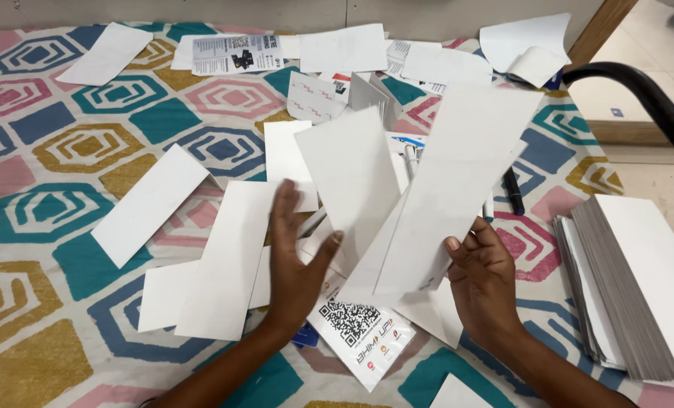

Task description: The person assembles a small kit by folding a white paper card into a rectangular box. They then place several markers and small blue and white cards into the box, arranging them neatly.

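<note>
Holding a tall white card (458, 189) pinched at its lower edge, the right hand (482, 281) grips thinly; slippage seems likely. Left hand (295, 257), fingers spread and released, presses loose cards (227, 261) on the patterned bedcover (42, 219); these could slide.

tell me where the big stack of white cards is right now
In the head view the stack of white cards sits at the far right edge of the patterned cloth, just right of the right hand.

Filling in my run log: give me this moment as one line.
left hand: flat on white cards | right hand: holding long white card | card stack: right edge of patterned cloth
</note>
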